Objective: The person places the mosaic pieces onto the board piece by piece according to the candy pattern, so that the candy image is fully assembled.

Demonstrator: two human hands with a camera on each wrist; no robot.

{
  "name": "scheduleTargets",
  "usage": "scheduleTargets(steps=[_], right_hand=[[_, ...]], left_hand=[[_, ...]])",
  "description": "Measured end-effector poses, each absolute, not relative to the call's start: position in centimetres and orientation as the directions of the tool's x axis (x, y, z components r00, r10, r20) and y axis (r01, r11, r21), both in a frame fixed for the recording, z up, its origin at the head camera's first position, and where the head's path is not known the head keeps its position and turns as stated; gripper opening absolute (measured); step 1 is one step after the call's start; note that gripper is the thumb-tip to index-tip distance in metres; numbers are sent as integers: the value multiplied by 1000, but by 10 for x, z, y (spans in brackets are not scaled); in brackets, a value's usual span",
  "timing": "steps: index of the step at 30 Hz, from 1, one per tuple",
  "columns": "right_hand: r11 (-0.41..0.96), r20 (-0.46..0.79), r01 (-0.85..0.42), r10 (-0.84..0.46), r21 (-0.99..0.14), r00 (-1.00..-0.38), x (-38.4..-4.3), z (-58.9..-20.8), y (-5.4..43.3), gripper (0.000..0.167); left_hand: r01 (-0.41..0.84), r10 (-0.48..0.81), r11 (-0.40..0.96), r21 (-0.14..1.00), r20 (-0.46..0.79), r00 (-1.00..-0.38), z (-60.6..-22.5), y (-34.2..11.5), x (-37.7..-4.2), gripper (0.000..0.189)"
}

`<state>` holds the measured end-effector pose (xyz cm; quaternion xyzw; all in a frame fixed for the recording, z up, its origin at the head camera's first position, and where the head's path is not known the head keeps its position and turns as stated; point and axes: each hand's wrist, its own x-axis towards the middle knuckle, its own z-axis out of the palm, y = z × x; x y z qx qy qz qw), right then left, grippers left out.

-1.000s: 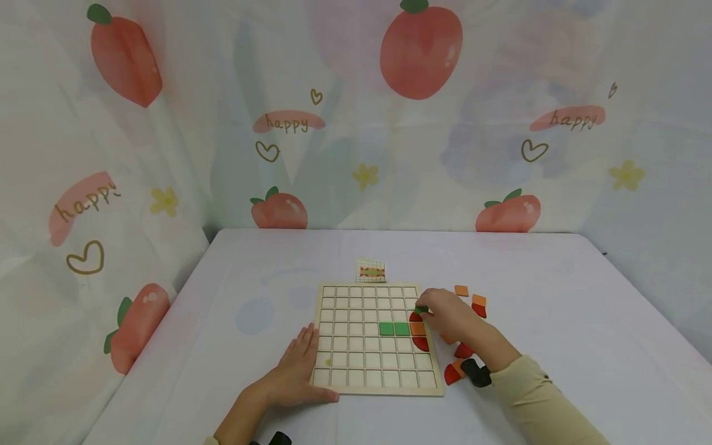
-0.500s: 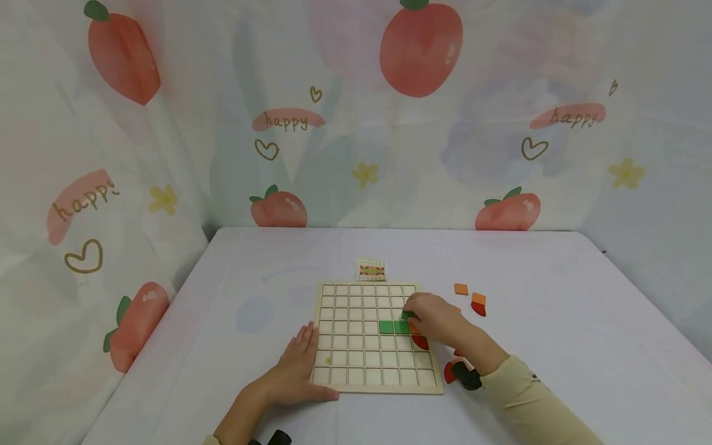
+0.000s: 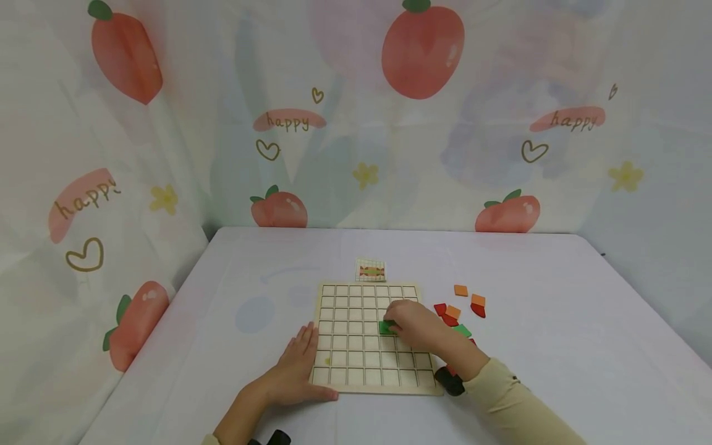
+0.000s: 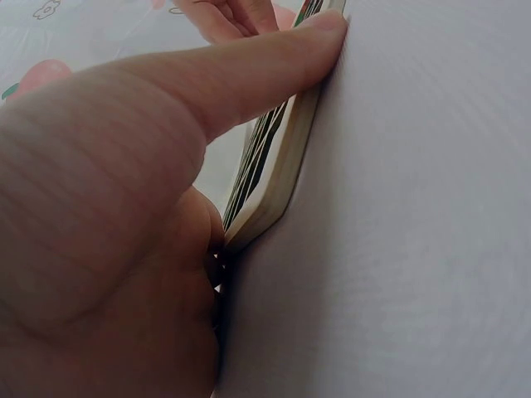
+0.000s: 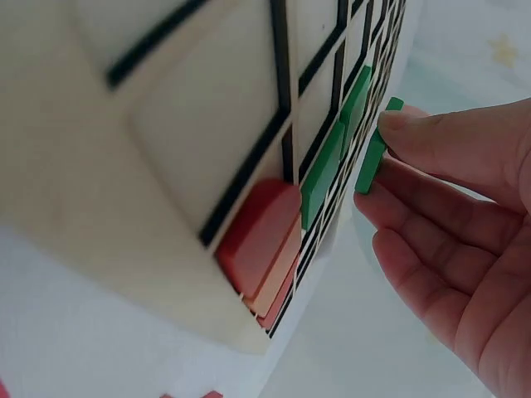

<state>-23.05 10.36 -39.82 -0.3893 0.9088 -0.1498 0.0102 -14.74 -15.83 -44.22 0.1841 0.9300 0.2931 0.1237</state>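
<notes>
A pale wooden grid board lies on the table. My left hand rests at its front left corner, fingers straight along the left side, thumb on the near edge. Over the board's right half, my right hand pinches a green square tile between thumb and fingers, a little off the grid in the right wrist view. Two green tiles sit in neighbouring cells there. Beside them, a rounded red piece, an orange tile and another red piece line the right edge. In the head view, the hand hides these edge pieces.
Behind the board lies a small pattern card. Loose pieces are scattered right of the board, among them an orange square, a red piece and a green piece. A printed cloth backdrop stands behind the table.
My right hand has moved left across the board from its right edge, carrying the green tile. Loose pieces beside the board have come into sight. My left hand stays in place.
</notes>
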Motion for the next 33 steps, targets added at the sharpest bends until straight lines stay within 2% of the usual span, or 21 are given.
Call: scheduleTargets(steps=[13, 17, 24, 33], right_hand=[[578, 130, -780, -777, -241, -616, -231, -404, 86, 16], [574, 136, -788, -782, -223, -609, -232, -404, 83, 14], [571, 130, -799, -792, -189, -596, -232, -404, 78, 21], [603, 78, -780, -780, -167, -620, -231, -400, 71, 19]], left_hand=[[285, 426, 750, 597, -105, -899, -442, -160, -149, 121], [290, 426, 751, 593, -100, -899, -444, -160, -149, 122], [277, 419, 755, 595, -113, -901, -444, -159, -148, 122], [272, 415, 757, 594, -115, -903, -443, -159, -148, 122]])
